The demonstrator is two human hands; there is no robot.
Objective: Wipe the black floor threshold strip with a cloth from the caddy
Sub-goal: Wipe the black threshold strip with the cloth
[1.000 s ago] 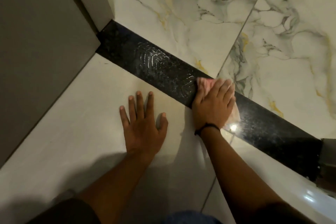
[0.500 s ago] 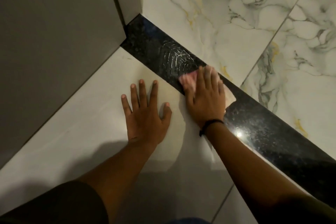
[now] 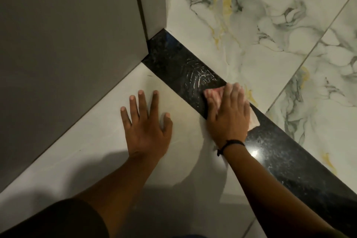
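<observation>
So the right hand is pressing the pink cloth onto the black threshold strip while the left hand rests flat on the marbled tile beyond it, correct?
Not quite. The head view shows the left hand flat on the plain pale tile on the near side of the black threshold strip, not on the marbled tile beyond it. The right hand does press the pink cloth onto the strip.
</observation>
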